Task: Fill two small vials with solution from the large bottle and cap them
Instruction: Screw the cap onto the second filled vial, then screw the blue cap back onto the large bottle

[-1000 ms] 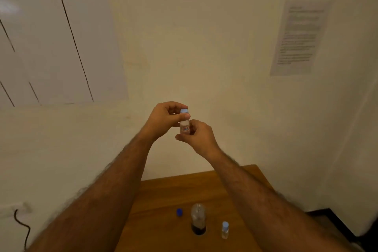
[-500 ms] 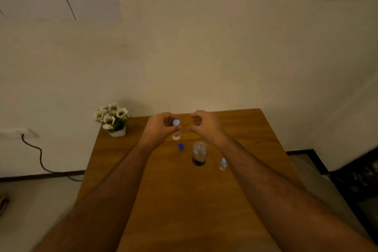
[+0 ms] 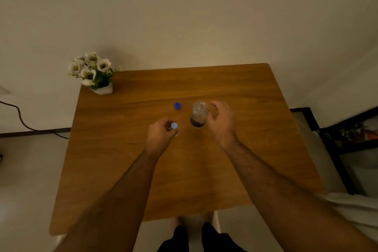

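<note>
My left hand (image 3: 161, 136) grips a small capped vial (image 3: 173, 126) with a pale blue cap, low over the wooden table (image 3: 143, 170). The large clear bottle (image 3: 198, 115) stands uncapped at the table's middle with dark liquid in its bottom. Its blue cap (image 3: 177, 106) lies on the table just left of it. My right hand (image 3: 222, 121) is right beside the bottle, fingers curled and apart, holding nothing. The second small vial is hidden, probably behind my right hand.
A small white pot of white flowers (image 3: 94, 73) stands at the table's far left corner against the wall. A black cable (image 3: 20, 118) runs along the floor on the left. A dark shelf (image 3: 351, 135) stands to the right.
The view has tilted down to the table. My left hand has carried the capped vial down and nearer to me. My right hand let go of it and moved to the large bottle.
</note>
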